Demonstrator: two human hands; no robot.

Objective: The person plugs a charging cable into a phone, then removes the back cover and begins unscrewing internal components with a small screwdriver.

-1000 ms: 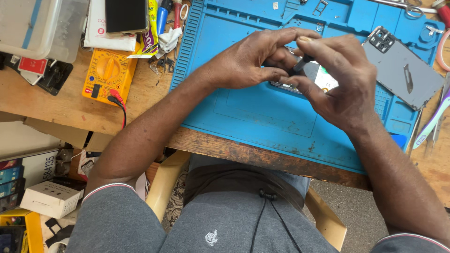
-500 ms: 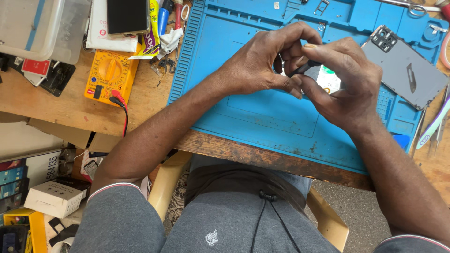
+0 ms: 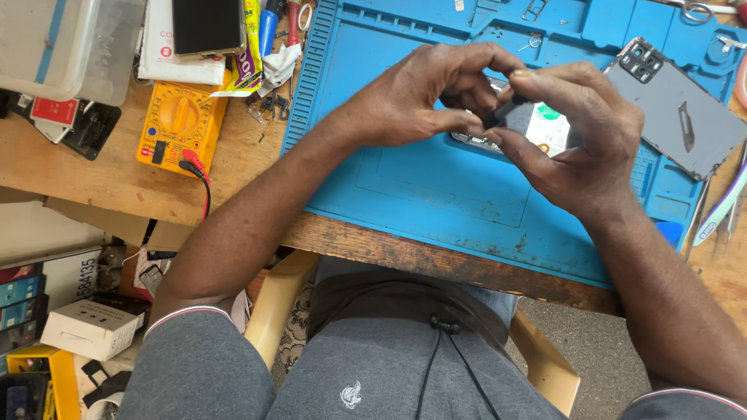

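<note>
Blue silicone covers most of the wooden workbench (image 3: 93, 183): a repair mat (image 3: 436, 194) with moulded trays along its far edge, over which both hands are raised. Compared with a second ago, when the hands were pressed low against the opened phone (image 3: 545, 128) on the mat, they have been lifted slightly and drawn together, and more of the phone's white and green interior is now exposed between them. Its detached grey back cover (image 3: 677, 117), camera cut-out uppermost, lies just to the right on the mat, with a small blade-shaped piece resting on it.

A yellow multimeter (image 3: 180, 128) with red and black leads is set on the bench left of the mat, near a dark phone (image 3: 208, 25) lying on white packaging. Tweezers (image 3: 727, 204) lie at the mat's right edge.

The left hand (image 3: 412, 101) is curled, thumb and forefinger brought to a narrow pinch. The right hand (image 3: 580, 148) meets it, its fingertips closed on a small dark part (image 3: 504, 115) held just above the phone's upper end. What this part is cannot be made out with certainty; it may be a thin flex or a slim tool tip, and whether the left fingers actually touch it is hidden.

From the lift and the pinch, it is judged that fine work on one small component has replaced the flat pressing on the phone body.
</note>
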